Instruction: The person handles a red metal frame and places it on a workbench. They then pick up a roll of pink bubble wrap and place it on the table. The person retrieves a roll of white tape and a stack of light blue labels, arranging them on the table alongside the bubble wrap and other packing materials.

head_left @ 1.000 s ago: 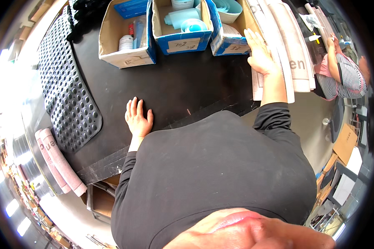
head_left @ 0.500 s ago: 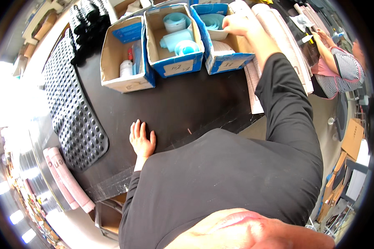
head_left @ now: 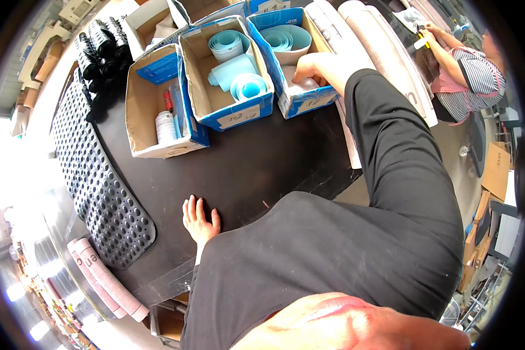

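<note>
My left hand (head_left: 200, 221) lies flat on the dark tabletop (head_left: 239, 166), fingers spread and holding nothing. Inside the right blue-and-brown cardboard box (head_left: 316, 104), my right hand (head_left: 314, 67) bends down with its fingers curled. Those fingers are at a whitish roll (head_left: 294, 83) in the near part of that box; their tips are partly hidden, and I cannot tell what they grip. Behind the hand stands a coiled teal strip (head_left: 277, 38) with a pale outer turn. The middle box (head_left: 234, 119) contains several light-blue rolls (head_left: 248, 87).
A left box (head_left: 167, 150) holds a white bottle (head_left: 165, 126) and a red item. A black bumpy mat (head_left: 108, 189) lies left, near black rolls (head_left: 102, 44). Pink rolls lie at the left edge (head_left: 108, 280) and the right (head_left: 382, 55). Another person (head_left: 469, 73) works far right.
My right hand has come nearer and lower inside the right box, from the teal coil to the whitish roll. The view has shifted slightly; my left hand stays flat on the table.
</note>
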`<state>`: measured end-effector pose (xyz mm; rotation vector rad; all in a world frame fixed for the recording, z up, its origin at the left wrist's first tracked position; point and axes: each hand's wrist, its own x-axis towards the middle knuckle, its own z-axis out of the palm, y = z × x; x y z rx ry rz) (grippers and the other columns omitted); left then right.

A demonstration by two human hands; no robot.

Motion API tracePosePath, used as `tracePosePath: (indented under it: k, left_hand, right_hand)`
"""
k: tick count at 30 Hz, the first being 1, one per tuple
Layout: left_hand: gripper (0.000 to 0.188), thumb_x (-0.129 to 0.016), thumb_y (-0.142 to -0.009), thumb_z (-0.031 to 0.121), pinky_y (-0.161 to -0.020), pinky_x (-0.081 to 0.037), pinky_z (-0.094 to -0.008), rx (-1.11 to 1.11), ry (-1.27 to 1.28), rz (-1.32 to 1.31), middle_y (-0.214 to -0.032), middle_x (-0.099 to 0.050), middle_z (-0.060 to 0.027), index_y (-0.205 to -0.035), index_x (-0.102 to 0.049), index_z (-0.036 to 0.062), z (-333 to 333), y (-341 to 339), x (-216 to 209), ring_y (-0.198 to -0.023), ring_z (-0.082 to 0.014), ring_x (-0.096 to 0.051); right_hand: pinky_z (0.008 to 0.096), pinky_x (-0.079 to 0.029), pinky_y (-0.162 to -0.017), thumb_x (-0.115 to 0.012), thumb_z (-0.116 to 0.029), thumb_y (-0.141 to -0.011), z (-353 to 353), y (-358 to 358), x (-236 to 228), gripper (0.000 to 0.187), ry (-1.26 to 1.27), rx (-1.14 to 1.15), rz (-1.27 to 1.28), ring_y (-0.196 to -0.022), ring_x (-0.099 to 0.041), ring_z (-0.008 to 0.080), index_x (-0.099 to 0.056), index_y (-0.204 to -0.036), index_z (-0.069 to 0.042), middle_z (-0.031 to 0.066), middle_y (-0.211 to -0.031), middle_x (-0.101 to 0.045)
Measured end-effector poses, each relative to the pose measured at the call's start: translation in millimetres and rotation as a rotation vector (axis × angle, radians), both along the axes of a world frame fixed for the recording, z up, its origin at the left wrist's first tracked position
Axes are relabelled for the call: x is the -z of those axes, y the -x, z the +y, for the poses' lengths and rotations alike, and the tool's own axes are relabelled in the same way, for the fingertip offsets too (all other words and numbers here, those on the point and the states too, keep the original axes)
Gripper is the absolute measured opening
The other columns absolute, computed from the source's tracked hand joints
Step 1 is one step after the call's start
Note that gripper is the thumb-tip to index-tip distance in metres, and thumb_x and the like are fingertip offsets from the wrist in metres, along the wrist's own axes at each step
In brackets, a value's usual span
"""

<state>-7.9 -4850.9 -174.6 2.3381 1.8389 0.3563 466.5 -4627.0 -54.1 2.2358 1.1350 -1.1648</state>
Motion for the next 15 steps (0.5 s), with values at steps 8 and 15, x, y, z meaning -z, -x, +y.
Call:
tracePosePath:
  k: [8,15]
  left_hand:
    - [0.052,-0.066,-0.08,0.03,-0.108,-0.029,-0.048,0.009,-0.003,-0.042,-0.145,-0.044,-0.0103,-0.126,-0.056,0.0076,5,2,4,-0.137,-0.0341,-0.034]
    - [0.056,-0.074,-0.079,0.018,-0.106,-0.039,-0.0413,0.03,0.027,-0.602,-0.134,-0.052,-0.016,-0.128,-0.052,-0.0001,48,-48,-52,-0.127,-0.0332,-0.046]
  right_hand:
    - [0.0413,-0.045,-0.102,-0.078,-0.011,-0.071,5,-35,-1,0.073,-0.544,-0.056,-0.028,-0.124,-0.052,0.0303,-0.049,-0.137,-0.003,0.0191,-0.133,-0.056]
    - [0.034,-0.049,-0.094,-0.064,-0.013,-0.088,-51,-25,-57,0.044,-1.362,0.193,0.632,-0.111,-0.059,0.0214,-0.053,-0.13,-0.002,0.0127,-0.118,-0.061]
